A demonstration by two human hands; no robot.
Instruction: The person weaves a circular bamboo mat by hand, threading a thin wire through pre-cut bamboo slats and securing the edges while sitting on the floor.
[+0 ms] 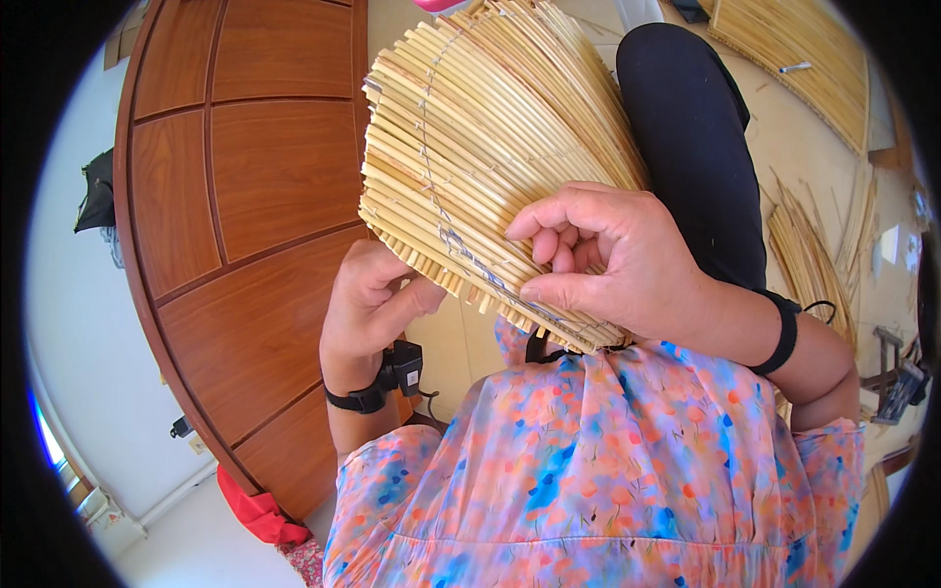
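Before me a fan-shaped mat of straw-coloured stalks [478, 147], stitched across with thread, leans over my lap. A tangle of dark thread [470, 253] lies along its near left edge, where short cut stalk ends stick out below. My left hand [382, 294] is at that edge, its thumb below the rim and its fingertips partly hidden behind the mat; its grip is not plain. Over the mat's near right part is my right hand [617, 253], fingers curled and thumb apart from the index finger. Its thumb tip is at the stalks, and nothing shows between the fingers.
A brown wooden panelled surface [279, 176] stands along the left. My dark-trousered knee [684, 140] is beside the mat. On the floor at right lie loose stalks [809, 257] and a larger stalk panel [794, 44] with a marker pen [795, 67] on it. Red cloth [257, 507] lies lower left.
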